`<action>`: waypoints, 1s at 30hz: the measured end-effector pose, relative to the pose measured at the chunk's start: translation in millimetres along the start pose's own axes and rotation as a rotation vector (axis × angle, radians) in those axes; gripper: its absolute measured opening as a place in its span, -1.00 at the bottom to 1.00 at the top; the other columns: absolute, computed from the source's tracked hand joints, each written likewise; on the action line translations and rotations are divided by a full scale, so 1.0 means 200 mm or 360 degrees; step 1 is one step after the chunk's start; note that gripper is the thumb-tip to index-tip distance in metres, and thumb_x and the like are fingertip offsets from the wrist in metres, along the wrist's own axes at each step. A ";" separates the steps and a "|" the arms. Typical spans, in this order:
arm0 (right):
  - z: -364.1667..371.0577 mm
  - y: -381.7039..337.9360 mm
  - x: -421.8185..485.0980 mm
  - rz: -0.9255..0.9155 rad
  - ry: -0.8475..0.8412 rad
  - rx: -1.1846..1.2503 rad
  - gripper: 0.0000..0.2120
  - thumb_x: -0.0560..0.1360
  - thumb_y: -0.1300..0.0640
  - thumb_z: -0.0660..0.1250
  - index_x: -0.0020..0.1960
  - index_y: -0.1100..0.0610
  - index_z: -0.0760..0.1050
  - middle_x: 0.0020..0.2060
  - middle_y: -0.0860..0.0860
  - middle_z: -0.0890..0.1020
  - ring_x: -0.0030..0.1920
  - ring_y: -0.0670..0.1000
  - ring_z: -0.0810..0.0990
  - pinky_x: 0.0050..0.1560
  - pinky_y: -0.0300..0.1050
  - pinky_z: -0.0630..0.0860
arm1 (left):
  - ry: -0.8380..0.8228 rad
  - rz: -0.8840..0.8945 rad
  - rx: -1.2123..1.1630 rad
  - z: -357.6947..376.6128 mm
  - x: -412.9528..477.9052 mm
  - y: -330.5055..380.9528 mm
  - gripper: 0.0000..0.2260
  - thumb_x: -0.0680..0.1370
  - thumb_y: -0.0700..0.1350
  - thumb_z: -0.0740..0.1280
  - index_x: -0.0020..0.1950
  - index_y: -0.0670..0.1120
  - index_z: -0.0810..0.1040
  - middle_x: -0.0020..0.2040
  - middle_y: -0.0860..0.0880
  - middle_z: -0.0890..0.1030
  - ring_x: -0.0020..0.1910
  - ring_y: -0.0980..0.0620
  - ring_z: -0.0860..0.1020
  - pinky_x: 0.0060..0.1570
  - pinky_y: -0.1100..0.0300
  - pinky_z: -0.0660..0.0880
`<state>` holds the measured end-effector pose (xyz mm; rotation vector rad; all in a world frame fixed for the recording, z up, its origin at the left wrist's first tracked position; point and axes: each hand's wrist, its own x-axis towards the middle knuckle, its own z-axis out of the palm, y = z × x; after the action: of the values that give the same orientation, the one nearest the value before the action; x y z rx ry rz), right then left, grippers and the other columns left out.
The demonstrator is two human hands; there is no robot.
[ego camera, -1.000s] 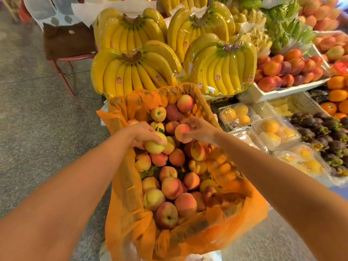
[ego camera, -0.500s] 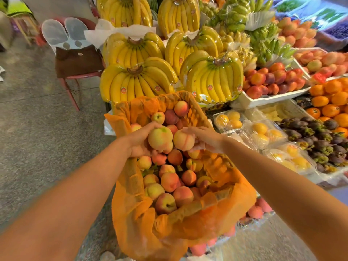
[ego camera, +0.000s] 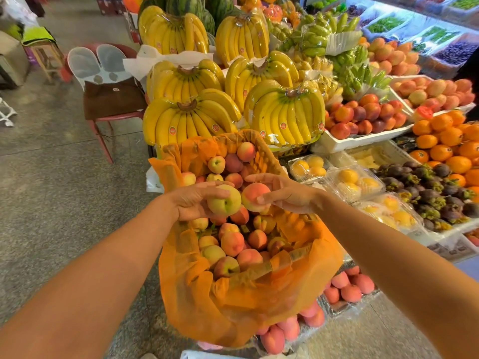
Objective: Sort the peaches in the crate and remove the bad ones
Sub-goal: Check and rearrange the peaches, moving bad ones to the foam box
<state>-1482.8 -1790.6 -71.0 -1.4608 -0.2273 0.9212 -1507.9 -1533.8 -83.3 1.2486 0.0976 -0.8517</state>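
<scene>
peach inspection over crate [ego camera: 259, 270]
left hand [ego camera: 191, 203] is cupping a greenish peach [ego camera: 224, 200], right hand [ego camera: 287, 196] is pinching a pink peach [ego camera: 254, 194]; soft, bruisable fruit, likely needing broad, gentle support

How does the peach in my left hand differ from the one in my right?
The left peach is mostly yellow-green; the right peach is pink-orange. The left peach shows its stem dimple; the right peach does not. Both are held above the crate, side by side.
</scene>
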 end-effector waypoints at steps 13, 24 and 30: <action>0.03 0.01 -0.07 0.0257 0.0018 -0.0468 -0.50 0.38 0.21 0.45 0.29 0.05 0.45 0.29 0.08 0.52 0.29 0.06 0.49 0.42 0.05 0.34 | 0.0086 -0.0088 0.0655 0.07 -0.04 0.01 -0.45 0.27 -0.21 0.52 0.26 -0.08 0.53 0.26 -0.06 0.52 0.22 0.01 0.50 0.15 0.14 0.51; 0.07 0.11 -0.01 0.0676 -0.0057 -0.1574 -0.62 0.47 0.09 0.43 0.27 0.02 0.49 0.20 -0.01 0.47 0.24 0.06 0.43 0.09 -0.13 0.41 | 0.0073 -0.0428 0.1423 0.06 0.03 -0.10 -0.54 0.32 -0.14 0.56 0.20 0.00 0.58 0.17 0.01 0.50 0.16 0.01 0.48 0.07 0.12 0.52; 0.05 0.20 0.05 0.0574 0.0032 -0.1728 -0.56 0.51 0.10 0.36 0.38 0.02 0.40 0.27 0.03 0.46 0.23 0.07 0.46 0.16 -0.07 0.48 | 0.0163 -0.0393 0.1445 0.05 0.07 -0.12 -0.49 0.33 -0.13 0.56 0.25 -0.04 0.55 0.16 0.02 0.49 0.13 0.01 0.47 -0.03 0.19 0.48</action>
<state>-1497.7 -1783.0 -109.7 -2.5686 -0.5082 1.1319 -1516.1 -1550.8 -106.6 2.1631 -0.0678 -1.0914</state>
